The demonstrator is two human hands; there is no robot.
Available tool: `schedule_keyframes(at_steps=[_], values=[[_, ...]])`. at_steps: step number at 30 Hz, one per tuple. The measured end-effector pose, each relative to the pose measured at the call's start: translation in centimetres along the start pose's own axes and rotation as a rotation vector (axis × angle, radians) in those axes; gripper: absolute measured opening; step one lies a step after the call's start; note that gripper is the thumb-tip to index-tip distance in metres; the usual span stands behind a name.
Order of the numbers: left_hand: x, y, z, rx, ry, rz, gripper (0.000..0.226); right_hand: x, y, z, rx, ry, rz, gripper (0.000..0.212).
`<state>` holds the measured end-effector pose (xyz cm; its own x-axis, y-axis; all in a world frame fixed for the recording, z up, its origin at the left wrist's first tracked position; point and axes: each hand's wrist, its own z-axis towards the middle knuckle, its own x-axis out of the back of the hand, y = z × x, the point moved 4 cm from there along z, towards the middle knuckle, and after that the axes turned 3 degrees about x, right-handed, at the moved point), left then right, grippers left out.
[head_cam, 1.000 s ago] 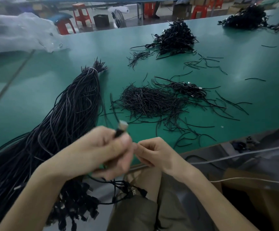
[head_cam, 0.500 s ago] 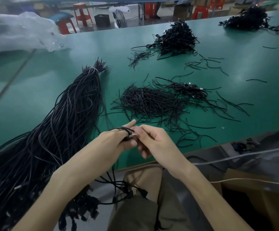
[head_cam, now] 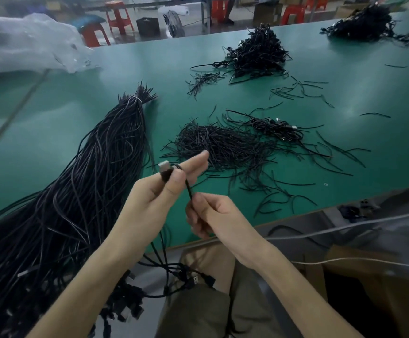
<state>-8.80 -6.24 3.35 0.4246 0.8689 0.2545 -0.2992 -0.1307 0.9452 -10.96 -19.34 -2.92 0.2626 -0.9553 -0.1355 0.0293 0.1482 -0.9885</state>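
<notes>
The left hand [head_cam: 149, 198] is gripping a black cable [head_cam: 188, 189] by its silver plug [head_cam: 163, 165], forefinger sticking out, just in front of the pile of black ties [head_cam: 223, 145] on the green desk [head_cam: 345, 147]. The right hand [head_cam: 213, 215] is pinching the same cable lower down, fingers [head_cam: 193, 215] curled tight.

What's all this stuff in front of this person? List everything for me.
cable: one, black with silver plug, held between both hands
cable bundle: one, black, white band, left on table
pile of short strands: one, black, table middle
far heap: one, black, table's far middle
second heap: one, black, far right corner
plastic bag: one, clear, far left
stools: several, red, beyond table
table: one, green, under it all
left hand: one, holds the plug end
right hand: one, pinches the cable
</notes>
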Motion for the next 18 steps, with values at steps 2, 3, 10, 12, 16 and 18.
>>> schedule_keyframes(at_steps=[2,3,10,12,16,18], values=[[-0.7,0.2,-0.4,0.055,0.016,-0.314,0.044,-0.2,0.2,0.2,0.007,-0.032,-0.023,0.045],[-0.7,0.4,-0.4,0.089,0.02,-0.44,0.045,-0.2,0.3,0.3,0.019,-0.056,-0.041,0.046],[-0.8,1.3,-1.1,0.056,-0.16,-0.041,0.051,1.2,-0.4,1.5,0.028,-0.093,-0.245,0.043],[-1.1,0.7,-1.5,0.062,-0.212,0.266,0.05,1.9,-0.6,1.8,0.021,-0.07,-0.323,0.053],[-1.0,0.1,-1.6,0.062,-0.26,0.668,0.052,2.4,-1.2,1.8,0.07,-0.084,-0.54,0.058],[-1.0,0.2,-1.4,0.049,-0.256,0.806,0.052,2.2,-1.3,1.8,0.068,-0.076,-0.588,0.048]])
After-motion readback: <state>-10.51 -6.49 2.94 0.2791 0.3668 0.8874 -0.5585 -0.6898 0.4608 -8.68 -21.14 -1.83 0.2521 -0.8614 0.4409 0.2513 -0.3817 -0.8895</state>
